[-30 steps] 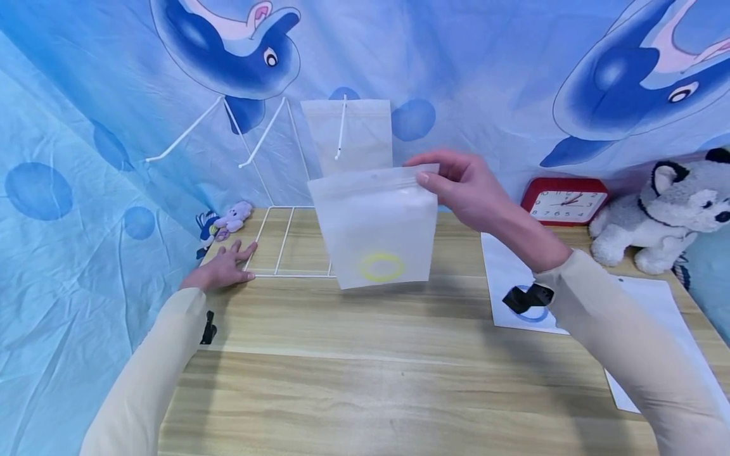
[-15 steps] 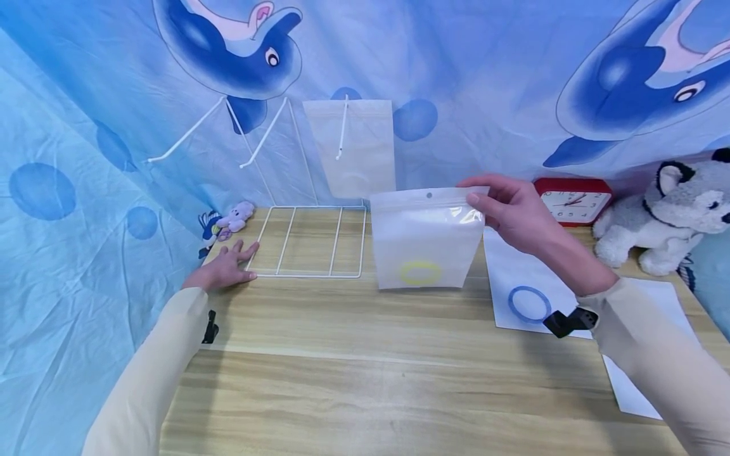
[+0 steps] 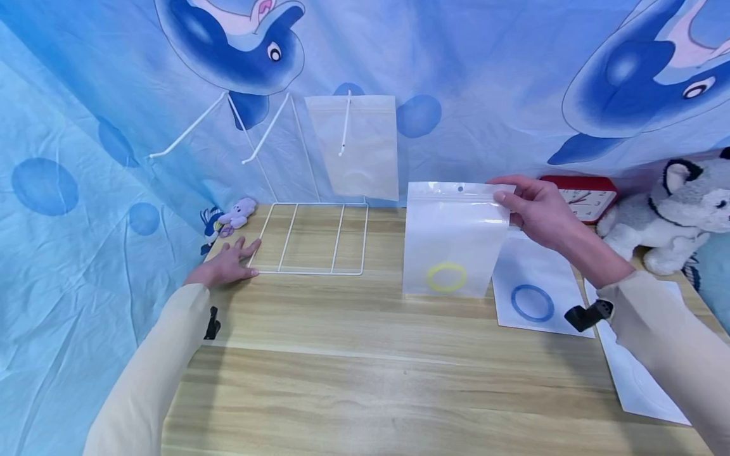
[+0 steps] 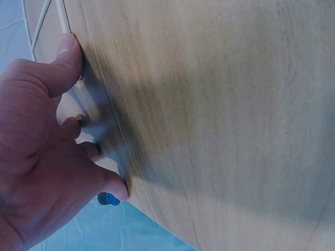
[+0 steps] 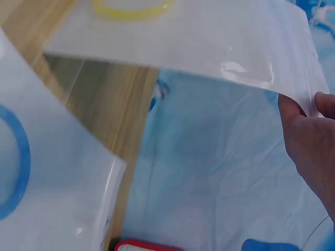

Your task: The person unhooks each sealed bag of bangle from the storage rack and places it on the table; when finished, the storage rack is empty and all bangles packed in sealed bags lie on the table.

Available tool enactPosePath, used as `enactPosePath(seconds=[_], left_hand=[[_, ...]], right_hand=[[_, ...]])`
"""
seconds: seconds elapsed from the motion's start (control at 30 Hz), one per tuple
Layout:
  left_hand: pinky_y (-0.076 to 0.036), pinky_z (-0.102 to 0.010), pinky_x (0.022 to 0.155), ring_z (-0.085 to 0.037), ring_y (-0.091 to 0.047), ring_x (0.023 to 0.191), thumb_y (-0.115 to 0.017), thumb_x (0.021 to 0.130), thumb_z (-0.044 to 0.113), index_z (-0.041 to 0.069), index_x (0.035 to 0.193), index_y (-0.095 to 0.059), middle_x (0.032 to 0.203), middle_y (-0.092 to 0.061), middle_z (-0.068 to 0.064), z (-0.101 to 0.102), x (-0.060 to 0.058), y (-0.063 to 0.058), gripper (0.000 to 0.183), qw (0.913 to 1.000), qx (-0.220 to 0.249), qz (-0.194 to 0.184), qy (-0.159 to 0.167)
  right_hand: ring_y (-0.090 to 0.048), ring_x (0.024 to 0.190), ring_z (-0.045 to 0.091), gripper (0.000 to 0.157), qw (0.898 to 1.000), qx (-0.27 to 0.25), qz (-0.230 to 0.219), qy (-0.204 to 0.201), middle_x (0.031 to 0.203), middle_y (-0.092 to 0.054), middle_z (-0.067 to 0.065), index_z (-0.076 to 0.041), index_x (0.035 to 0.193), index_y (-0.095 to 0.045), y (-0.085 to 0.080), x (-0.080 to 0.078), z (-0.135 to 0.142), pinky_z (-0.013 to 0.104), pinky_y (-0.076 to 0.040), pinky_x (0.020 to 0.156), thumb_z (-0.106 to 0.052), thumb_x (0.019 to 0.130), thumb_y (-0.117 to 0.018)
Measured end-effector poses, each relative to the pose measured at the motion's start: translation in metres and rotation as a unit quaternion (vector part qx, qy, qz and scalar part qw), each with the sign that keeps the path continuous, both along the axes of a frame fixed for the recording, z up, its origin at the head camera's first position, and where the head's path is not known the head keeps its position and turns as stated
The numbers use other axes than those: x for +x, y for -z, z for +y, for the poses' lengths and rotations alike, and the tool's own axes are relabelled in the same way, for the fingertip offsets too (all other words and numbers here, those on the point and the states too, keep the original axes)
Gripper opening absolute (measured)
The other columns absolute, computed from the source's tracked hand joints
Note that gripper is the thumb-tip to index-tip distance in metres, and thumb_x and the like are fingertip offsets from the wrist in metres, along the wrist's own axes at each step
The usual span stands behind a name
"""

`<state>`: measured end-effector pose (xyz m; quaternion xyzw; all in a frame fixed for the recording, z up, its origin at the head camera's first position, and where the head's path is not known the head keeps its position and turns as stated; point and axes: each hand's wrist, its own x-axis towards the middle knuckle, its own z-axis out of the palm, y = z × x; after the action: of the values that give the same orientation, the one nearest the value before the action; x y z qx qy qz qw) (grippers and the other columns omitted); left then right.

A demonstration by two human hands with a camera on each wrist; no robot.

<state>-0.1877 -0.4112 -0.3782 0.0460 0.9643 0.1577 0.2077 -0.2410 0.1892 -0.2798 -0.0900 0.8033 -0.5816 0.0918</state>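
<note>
My right hand [image 3: 538, 212] pinches the top right corner of a white zip bag [image 3: 447, 231], which hangs upright with its lower edge close over the table. A yellow ring [image 3: 430, 278] shows through near its bottom. In the right wrist view, thumb and fingers [image 5: 290, 107] grip the bag's sealed end. My left hand [image 3: 228, 263] rests at the front left corner of a white wire rack [image 3: 308, 273], fingers spread. In the left wrist view its thumb [image 4: 68, 57] presses the rack's wire. Another white bag [image 3: 373, 152] hangs on the rack's right hook [image 3: 345, 126].
Two more white bags lie on the right: one with a blue ring [image 3: 515, 304], another [image 3: 633, 380] partly under the right forearm. A red clock [image 3: 607, 206] and a plush dog [image 3: 656, 215] stand behind. Small plush toys [image 3: 236, 214] sit back left, before a blue dolphin curtain [image 3: 479, 76].
My right hand has carried the yellow-ring bag rightward from in front of the rack's right hook, and the bag has turned to face the camera more squarely. The left hand stays at the rack corner.
</note>
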Motion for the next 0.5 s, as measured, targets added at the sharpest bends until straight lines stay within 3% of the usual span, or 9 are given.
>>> enactPosePath(seconds=[0.27, 0.5], left_hand=[[-0.01, -0.083, 0.099, -0.069, 0.004, 0.134, -0.062, 0.098, 0.035, 0.003, 0.157, -0.016, 0.154, 0.003, -0.043, -0.002, 0.0, 0.002, 0.082, 1.0, -0.003, 0.002, 0.006], [-0.01, -0.084, 0.099, -0.069, 0.005, 0.135, -0.063, 0.098, 0.035, 0.003, 0.158, -0.016, 0.154, 0.003, -0.043, -0.002, -0.002, 0.002, 0.082, 1.0, -0.005, -0.001, 0.001]], right_hand=[[-0.061, 0.105, 0.016, 0.04, 1.0, -0.023, -0.011, 0.01, 0.12, -0.053, 0.006, -0.014, 0.139, -0.06, 0.021, -0.038, -0.006, 0.022, -0.055, 0.082, -0.029, 0.102, -0.059], [-0.054, 0.111, 0.02, 0.043, 1.0, 0.015, -0.017, 0.014, 0.133, -0.051, 0.007, -0.012, 0.14, -0.058, 0.048, -0.057, -0.016, 0.02, -0.054, 0.083, -0.032, 0.103, -0.057]])
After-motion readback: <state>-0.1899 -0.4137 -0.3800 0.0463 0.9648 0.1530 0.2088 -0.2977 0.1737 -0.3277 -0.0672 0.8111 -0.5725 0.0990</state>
